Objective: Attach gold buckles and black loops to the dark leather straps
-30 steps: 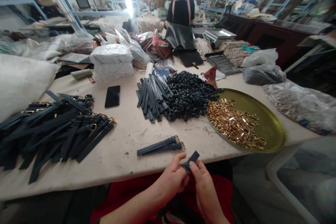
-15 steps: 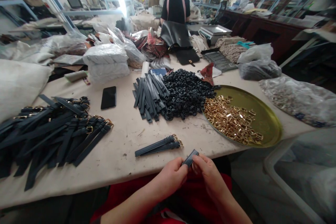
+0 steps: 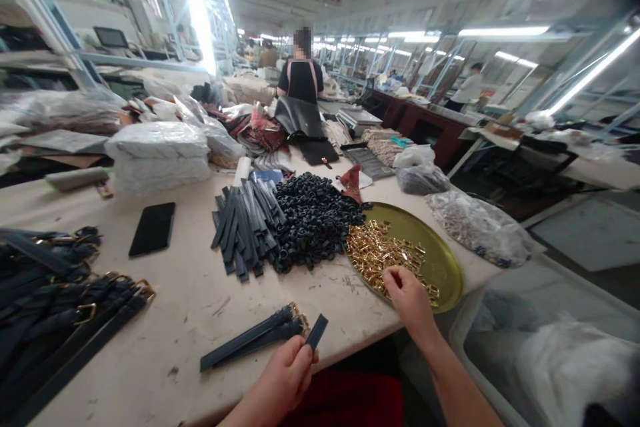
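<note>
My left hand (image 3: 289, 373) is closed round a dark strap (image 3: 317, 331) near the table's front edge, beside finished-looking straps with gold buckles (image 3: 250, 338). Over the round gold tray (image 3: 443, 273), my right hand (image 3: 407, 297) has its fingers pinched together above the heap of gold buckles (image 3: 370, 250); whatever is between the fingertips is too small to make out. Left of the tray lie a pile of small black loops (image 3: 315, 217) and a bundle of flat dark strips (image 3: 247, 227).
A black phone (image 3: 153, 229) lies left of the strips, with buckled straps (image 3: 60, 327) heaped at far left. Plastic-wrapped packs (image 3: 157, 157) stand behind. A bin (image 3: 500, 347) is right of the table. A person (image 3: 300, 80) stands beyond.
My right hand has left the strap and moved right and forward to the buckles in the tray. My left hand keeps the strap. The camera view has tilted up and turned right.
</note>
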Action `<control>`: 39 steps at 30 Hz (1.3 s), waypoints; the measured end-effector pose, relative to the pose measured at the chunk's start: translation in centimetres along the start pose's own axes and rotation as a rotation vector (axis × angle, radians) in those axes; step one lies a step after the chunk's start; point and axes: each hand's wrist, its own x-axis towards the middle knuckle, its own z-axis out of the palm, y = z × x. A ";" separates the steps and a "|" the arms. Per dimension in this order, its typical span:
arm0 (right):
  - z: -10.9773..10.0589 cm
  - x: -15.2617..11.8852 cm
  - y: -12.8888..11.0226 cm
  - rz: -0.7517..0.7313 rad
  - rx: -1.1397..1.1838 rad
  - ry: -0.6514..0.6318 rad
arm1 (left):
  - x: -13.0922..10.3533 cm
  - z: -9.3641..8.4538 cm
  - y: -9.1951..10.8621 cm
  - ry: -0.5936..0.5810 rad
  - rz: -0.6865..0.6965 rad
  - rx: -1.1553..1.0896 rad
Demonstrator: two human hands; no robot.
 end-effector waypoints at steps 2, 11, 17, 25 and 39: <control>0.7 1.2 -0.4 -0.055 -0.074 -0.049 | 0.2 0.1 -0.2 0.026 -0.002 -0.038; 2.2 4.4 -2.1 -0.062 -0.453 -0.185 | -0.2 0.3 -0.3 0.040 0.045 -0.022; 3.2 5.6 -2.9 0.030 -0.499 -0.320 | -0.5 1.2 -1.7 0.032 0.047 0.018; 1.4 6.0 -2.0 0.059 -0.182 -0.339 | -0.7 0.9 -3.9 0.112 0.100 -0.042; 1.0 -6.6 -10.2 0.078 0.831 -0.880 | -4.2 -3.1 2.7 0.243 0.419 0.129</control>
